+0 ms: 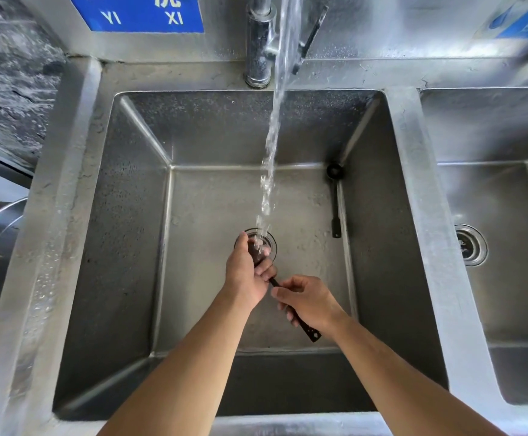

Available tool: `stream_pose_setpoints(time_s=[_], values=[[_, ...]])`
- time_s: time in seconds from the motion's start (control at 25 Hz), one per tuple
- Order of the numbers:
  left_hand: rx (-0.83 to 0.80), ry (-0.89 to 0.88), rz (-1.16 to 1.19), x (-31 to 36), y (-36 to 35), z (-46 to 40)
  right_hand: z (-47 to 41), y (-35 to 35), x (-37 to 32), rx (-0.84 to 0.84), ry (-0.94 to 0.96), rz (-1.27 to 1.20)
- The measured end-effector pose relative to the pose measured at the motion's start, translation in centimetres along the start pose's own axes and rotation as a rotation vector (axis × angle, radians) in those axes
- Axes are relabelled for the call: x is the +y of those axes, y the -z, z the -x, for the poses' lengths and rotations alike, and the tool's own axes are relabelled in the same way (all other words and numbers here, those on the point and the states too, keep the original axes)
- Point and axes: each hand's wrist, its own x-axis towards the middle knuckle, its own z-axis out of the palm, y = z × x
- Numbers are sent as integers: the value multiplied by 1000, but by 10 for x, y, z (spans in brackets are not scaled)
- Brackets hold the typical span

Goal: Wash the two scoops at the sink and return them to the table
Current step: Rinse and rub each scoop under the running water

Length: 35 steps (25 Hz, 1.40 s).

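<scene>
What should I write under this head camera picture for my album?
Both hands, left hand and right hand, rinse a black scoop under running water; the second scoop waits in the sink.

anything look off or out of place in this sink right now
Nothing stands out. One black scoop lies flat on the basin floor along the right wall, likely waiting its turn. The other scoop is held by both hands under the running water, over the drain.

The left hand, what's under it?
The left hand covers a scoop's bowl under the water stream; the bowl is hidden. Beneath sits the drain, partly covered. Right hand holds the handle.
</scene>
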Motion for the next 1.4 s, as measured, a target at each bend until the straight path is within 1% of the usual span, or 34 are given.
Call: stream_pose_setpoints(time_s=[0.12, 0.2, 0.28, 0.4, 0.48, 0.56, 0.8, 1.04, 1.16, 1.28, 1.4], values=[[1, 11, 22, -5, 0, 1, 4, 2, 0, -23, -15, -40], [-35, 25, 61, -7, 1, 2, 5, 2, 0, -41, -27, -56], [-85, 44, 22, -7, 3, 3, 4, 3, -2, -75, -58, -103], [-119, -7, -111, -11, 7, 7, 6, 6, -4, -184, -98, -172], [-112, -42, -114, -12, 9, 9, 8, 7, -5, -265, -131, -230], [-104, -43, -102, -11, 10, 11, 7, 7, -6, -301, -156, -278], [-90, -40, -128, -8, 9, 12, 5, 5, -7, -304, -175, -346], [-40, -60, -31, -6, 4, 6, 4, 8, -1, -250, -170, -255], [22, -75, -7, -8, 2, 2, 4, 9, -1, -253, -166, -234], [51, -81, -16, -11, 4, -1, 2, 8, -1, -271, -171, -234], [90, -38, -71, -14, 6, -1, -2, 8, 2, -254, -169, -212]])
